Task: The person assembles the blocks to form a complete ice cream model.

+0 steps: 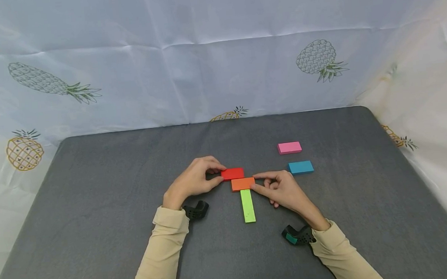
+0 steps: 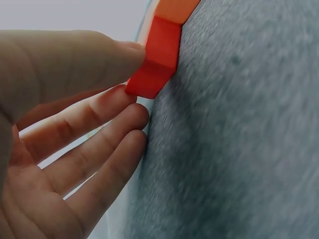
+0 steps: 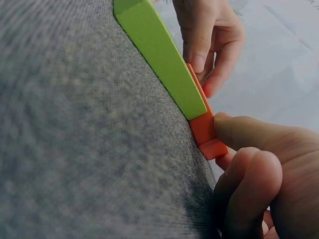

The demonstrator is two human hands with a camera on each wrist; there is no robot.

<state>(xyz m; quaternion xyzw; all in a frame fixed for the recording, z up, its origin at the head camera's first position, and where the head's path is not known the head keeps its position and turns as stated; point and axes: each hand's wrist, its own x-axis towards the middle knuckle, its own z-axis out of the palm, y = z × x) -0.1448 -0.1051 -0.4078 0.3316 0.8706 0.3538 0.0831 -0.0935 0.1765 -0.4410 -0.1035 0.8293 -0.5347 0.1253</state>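
Near the middle of the table lies a red block (image 1: 233,174), its left end pinched between the thumb and index finger of my left hand (image 1: 196,179). Just in front of it sits an orange block (image 1: 242,184), shifted a little to the right and touching it. My right hand (image 1: 284,189) pinches the orange block's right end with thumb and index finger. A lime green block (image 1: 248,206) runs from the orange block toward me, its far end against it. In the left wrist view the red block (image 2: 162,45) shows beyond my thumb; in the right wrist view the orange block (image 3: 204,129) adjoins the green one.
A blue block (image 1: 301,167) lies just beyond my right hand, with a pink block (image 1: 289,148) farther back. Grey cloth covers the table (image 1: 112,183). A pale curtain (image 1: 187,81) with pineapple prints hangs behind it. Each wrist carries a black device (image 1: 300,235).
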